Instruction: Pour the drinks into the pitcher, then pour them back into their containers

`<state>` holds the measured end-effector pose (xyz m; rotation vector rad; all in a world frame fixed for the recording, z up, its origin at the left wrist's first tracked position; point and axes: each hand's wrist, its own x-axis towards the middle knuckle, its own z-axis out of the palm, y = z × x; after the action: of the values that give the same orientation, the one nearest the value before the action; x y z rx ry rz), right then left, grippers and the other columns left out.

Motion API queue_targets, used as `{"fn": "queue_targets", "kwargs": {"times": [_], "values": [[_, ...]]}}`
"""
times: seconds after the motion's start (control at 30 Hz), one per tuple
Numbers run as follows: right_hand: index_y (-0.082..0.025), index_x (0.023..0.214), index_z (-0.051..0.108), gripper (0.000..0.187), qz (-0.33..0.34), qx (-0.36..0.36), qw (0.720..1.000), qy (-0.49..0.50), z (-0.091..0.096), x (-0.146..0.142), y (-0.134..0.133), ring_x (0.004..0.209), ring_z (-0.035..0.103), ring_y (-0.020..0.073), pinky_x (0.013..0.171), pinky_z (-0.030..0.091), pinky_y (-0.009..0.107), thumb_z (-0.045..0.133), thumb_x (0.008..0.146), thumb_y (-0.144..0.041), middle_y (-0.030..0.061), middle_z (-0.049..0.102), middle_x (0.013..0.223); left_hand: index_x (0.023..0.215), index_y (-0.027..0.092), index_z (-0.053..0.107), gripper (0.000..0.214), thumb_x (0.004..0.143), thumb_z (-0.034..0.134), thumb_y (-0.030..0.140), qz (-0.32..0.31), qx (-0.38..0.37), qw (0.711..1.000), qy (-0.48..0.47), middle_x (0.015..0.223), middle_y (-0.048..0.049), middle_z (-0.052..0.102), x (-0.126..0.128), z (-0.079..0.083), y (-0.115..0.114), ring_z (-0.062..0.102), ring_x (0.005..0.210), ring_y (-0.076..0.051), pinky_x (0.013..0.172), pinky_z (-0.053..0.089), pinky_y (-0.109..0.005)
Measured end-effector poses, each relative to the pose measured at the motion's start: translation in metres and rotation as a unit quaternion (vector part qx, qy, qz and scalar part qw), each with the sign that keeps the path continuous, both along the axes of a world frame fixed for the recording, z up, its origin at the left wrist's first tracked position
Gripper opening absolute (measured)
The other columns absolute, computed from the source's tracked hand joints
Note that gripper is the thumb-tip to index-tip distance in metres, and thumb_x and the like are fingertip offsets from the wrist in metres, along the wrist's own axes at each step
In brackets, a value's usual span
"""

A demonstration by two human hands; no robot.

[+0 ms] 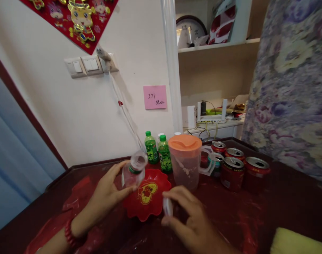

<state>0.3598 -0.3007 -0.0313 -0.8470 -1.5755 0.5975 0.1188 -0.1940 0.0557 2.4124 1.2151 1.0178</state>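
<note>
My left hand point(115, 185) is wrapped round a clear plastic bottle point(129, 176), which has no cap on and leans with its open mouth toward the upper right. The bottle is held above a red scalloped plate point(157, 204) with a yellow print. To the right of the plate, my right hand point(187, 211) pinches a white bottle cap point(167, 206) between thumb and fingers. Behind the plate stands a clear pitcher point(186, 173) with an orange lid point(185, 143). Two green-capped bottles point(165, 155) stand just left of the pitcher.
Several opened drink cans point(232, 173) stand right of the pitcher. A yellow cloth-like item point(295, 241) lies at the lower right, and crumpled red plastic point(73, 201) at the left. White cables point(126, 118) hang down the wall. A router point(211, 118) sits on the shelf behind.
</note>
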Motion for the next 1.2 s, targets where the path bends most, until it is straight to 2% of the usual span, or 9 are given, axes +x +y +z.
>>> {"fn": "queue_targets", "kwargs": {"times": [0.1, 0.27, 0.63, 0.73, 0.87, 0.97, 1.03, 1.13, 1.2], "values": [[-0.024, 0.114, 0.066, 0.043, 0.087, -0.016, 0.982, -0.167, -0.017, -0.009, 0.007, 0.087, 0.06, 0.0181, 0.073, 0.046, 0.024, 0.084, 0.077, -0.035, 0.0023, 0.061, 0.102, 0.127, 0.018, 0.053, 0.069, 0.07, 0.079, 0.048, -0.002, -0.138, 0.984, -0.116, 0.129, -0.0132, 0.065, 0.017, -0.006, 0.006, 0.064, 0.115, -0.034, 0.101, 0.051, -0.051], [-0.026, 0.105, 0.069, 0.025, 0.038, -0.023, 0.886, -0.461, -0.053, -0.02, 0.018, 0.077, 0.06, 0.0199, 0.062, 0.042, 0.026, 0.079, 0.083, -0.033, 0.0025, 0.063, 0.092, 0.115, 0.018, 0.056, 0.06, 0.067, 0.081, 0.043, -0.048, -0.226, 0.954, -0.191, 0.121, -0.0137, 0.069, 0.034, -0.037, 0.022, 0.067, 0.111, -0.034, 0.098, 0.053, -0.05], [-0.023, 0.092, 0.068, 0.019, -0.046, -0.052, 0.865, -0.496, -0.071, -0.022, 0.021, 0.071, 0.06, 0.0204, 0.061, 0.043, 0.028, 0.072, 0.092, -0.041, 0.0016, 0.063, 0.081, 0.131, 0.018, 0.047, 0.068, 0.075, 0.079, 0.038, -0.063, -0.207, 0.956, -0.199, 0.132, -0.0154, 0.063, 0.029, -0.082, 0.034, 0.063, 0.119, -0.032, 0.103, 0.049, -0.048], [-0.024, 0.095, 0.068, 0.023, -0.071, 0.037, 0.896, -0.437, -0.059, -0.018, 0.019, 0.064, 0.058, 0.0175, 0.055, 0.038, 0.027, 0.063, 0.098, -0.047, -0.0004, 0.062, 0.078, 0.135, 0.019, 0.044, 0.069, 0.078, 0.076, 0.038, -0.073, -0.21, 0.952, -0.208, 0.138, -0.0144, 0.06, 0.03, -0.083, 0.03, 0.06, 0.124, -0.032, 0.107, 0.047, -0.047], [-0.023, 0.105, 0.064, 0.041, -0.066, 0.221, 0.933, -0.277, -0.011, -0.006, 0.009, 0.068, 0.058, 0.016, 0.059, 0.041, 0.027, 0.042, 0.105, -0.057, 0.0008, 0.06, 0.082, 0.135, 0.02, 0.044, 0.068, 0.077, 0.075, 0.038, -0.068, -0.198, 0.955, -0.209, 0.141, -0.0135, 0.057, 0.033, -0.077, 0.026, 0.054, 0.13, -0.032, 0.11, 0.044, -0.048], [-0.024, 0.113, 0.061, 0.019, -0.158, 0.207, 0.952, -0.158, 0.032, 0.012, 0.004, 0.087, 0.061, 0.0165, 0.074, 0.046, 0.026, 0.048, 0.105, -0.035, 0.0034, 0.061, 0.099, 0.132, 0.02, 0.044, 0.067, 0.075, 0.074, 0.039, -0.066, -0.216, 0.948, -0.224, 0.137, -0.0143, 0.059, 0.031, -0.075, 0.024, 0.056, 0.128, -0.033, 0.108, 0.046, -0.049], [-0.025, 0.109, 0.064, 0.013, -0.276, 0.208, 0.93, -0.122, 0.054, 0.03, 0.006, 0.102, 0.059, 0.0196, 0.087, 0.046, 0.031, 0.056, 0.1, -0.028, 0.005, 0.06, 0.11, 0.13, 0.019, 0.044, 0.065, 0.075, 0.074, 0.038, -0.066, -0.229, 0.944, -0.229, 0.136, -0.0145, 0.06, 0.03, -0.075, 0.023, 0.058, 0.126, -0.033, 0.105, 0.048, -0.048], [-0.023, 0.11, 0.065, 0.028, -0.401, 0.171, 0.9, -0.031, 0.067, 0.062, 0.02, 0.115, 0.054, 0.0281, 0.1, 0.041, 0.045, 0.064, 0.092, -0.043, 0.0088, 0.058, 0.122, 0.129, 0.021, 0.045, 0.062, 0.075, 0.072, 0.035, -0.072, -0.238, 0.94, -0.233, 0.135, -0.013, 0.06, 0.028, -0.078, 0.022, 0.058, 0.126, -0.031, 0.103, 0.05, -0.045], [-0.022, 0.118, 0.063, 0.048, -0.406, 0.077, 0.909, 0.052, 0.065, 0.081, 0.032, 0.116, 0.054, 0.0302, 0.102, 0.04, 0.047, 0.07, 0.083, -0.054, 0.0095, 0.059, 0.124, 0.13, 0.021, 0.046, 0.061, 0.076, 0.07, 0.033, -0.08, -0.238, 0.939, -0.235, 0.135, -0.0127, 0.061, 0.027, -0.08, 0.022, 0.059, 0.124, -0.031, 0.102, 0.05, -0.043]]}}
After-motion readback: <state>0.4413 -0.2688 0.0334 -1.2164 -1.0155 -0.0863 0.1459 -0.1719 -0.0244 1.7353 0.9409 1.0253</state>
